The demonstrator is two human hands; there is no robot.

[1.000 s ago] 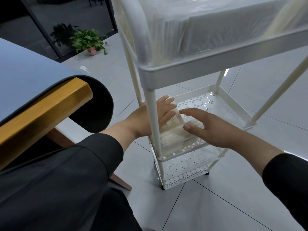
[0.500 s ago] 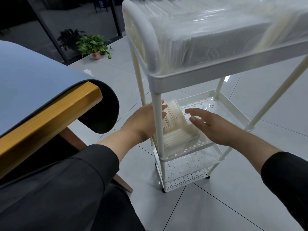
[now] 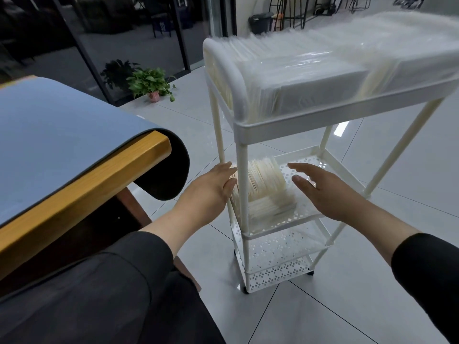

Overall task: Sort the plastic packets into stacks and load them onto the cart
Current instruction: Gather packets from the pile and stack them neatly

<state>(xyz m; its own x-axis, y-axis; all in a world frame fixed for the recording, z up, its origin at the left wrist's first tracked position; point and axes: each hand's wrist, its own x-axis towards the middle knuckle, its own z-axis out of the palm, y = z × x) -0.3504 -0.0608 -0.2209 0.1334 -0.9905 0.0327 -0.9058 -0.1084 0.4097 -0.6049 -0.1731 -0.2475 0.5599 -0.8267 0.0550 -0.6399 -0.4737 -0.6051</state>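
A white three-tier cart (image 3: 240, 135) stands on the tiled floor. Its top tray is filled with stacked clear plastic packets (image 3: 305, 78). On the middle tray (image 3: 310, 161) a smaller stack of packets (image 3: 267, 187) leans at the near-left corner, partly behind the cart's post. My left hand (image 3: 211, 187) hovers just outside the cart's left side, fingers straight and holding nothing. My right hand (image 3: 320, 187) is over the middle tray to the right of the stack, fingers relaxed, a short gap from the packets.
A table with a blue mat (image 3: 49, 135) and wooden edge (image 3: 99, 175) lies at my left; the mat's end curls down. The bottom tray (image 3: 278, 274) holds nothing. A potted plant (image 3: 151, 83) sits by dark glass doors; a bin (image 3: 260, 22) and stools stand behind.
Both hands have let go of the stack on the middle tray and pulled back from it. The view has lifted, showing more of the top tray and room.
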